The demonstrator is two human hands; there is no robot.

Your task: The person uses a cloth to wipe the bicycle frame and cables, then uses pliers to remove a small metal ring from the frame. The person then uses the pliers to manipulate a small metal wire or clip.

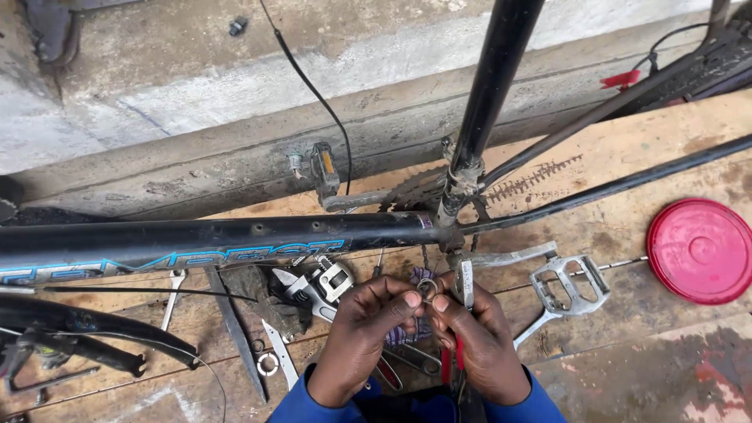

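My left hand (364,333) and my right hand (482,337) meet just under the bottom bracket (448,235) of a black bicycle frame (211,239). Together their fingertips pinch a small metal ring (428,290). My right hand also holds a thin metal tool (465,282) upright, with a red-handled tool (446,364) beneath it. A silver crank arm with a pedal (568,283) sticks out to the right of my hands. Another pedal (323,168) sits behind the frame.
An adjustable wrench (317,288), spanners (172,298) and a loose washer (268,363) lie on the wooden board (627,345) left of my hands. A round red lid (699,249) rests at the right. A concrete step (235,94) runs along the back.
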